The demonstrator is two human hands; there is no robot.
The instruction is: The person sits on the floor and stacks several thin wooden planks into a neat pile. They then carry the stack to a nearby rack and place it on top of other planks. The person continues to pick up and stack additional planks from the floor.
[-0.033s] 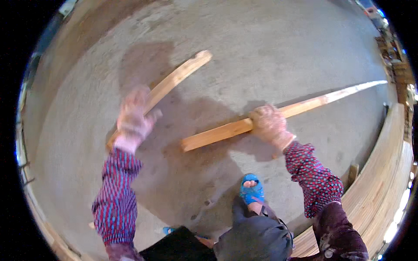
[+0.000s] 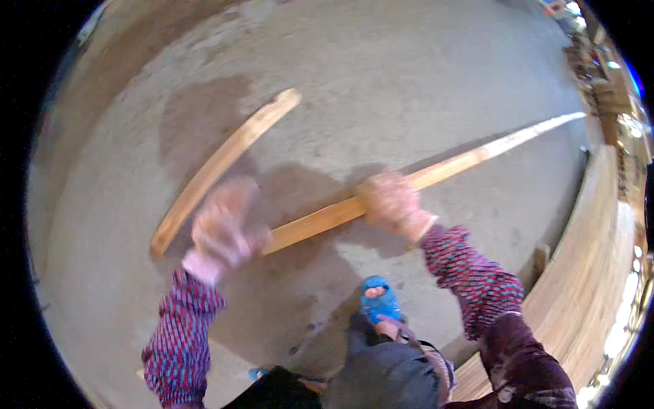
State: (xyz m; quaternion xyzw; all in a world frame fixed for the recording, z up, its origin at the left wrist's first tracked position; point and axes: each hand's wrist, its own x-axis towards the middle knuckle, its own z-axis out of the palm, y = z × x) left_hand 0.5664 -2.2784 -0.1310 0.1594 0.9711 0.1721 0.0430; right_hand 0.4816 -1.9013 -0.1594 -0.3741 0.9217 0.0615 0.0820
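My right hand (image 2: 390, 202), in a pale pinkish work glove, is wrapped round a long wooden batten (image 2: 317, 223). The batten slants from the middle of the view up to the far right, its far part looking white in the light. My left hand (image 2: 225, 225), gloved alike, is smeared by motion beside the batten's near left end; whether it touches the wood I cannot make out. A second, shorter batten (image 2: 218, 163) lies on the concrete floor just beyond my left hand, with no hand on it. Red and blue patterned sleeves cover both forearms.
Long stacked boards (image 2: 579, 273) run along the right side, with a small wood block (image 2: 541, 259) at their edge. My foot in a blue slipper (image 2: 379, 300) stands on the concrete floor (image 2: 409, 82) below the batten. More timber (image 2: 613, 95) and clutter line the far right.
My left hand has come off the shorter batten and moved right, toward the near end of the long one. My right hand stays on the long batten. The whole view has shifted slightly.
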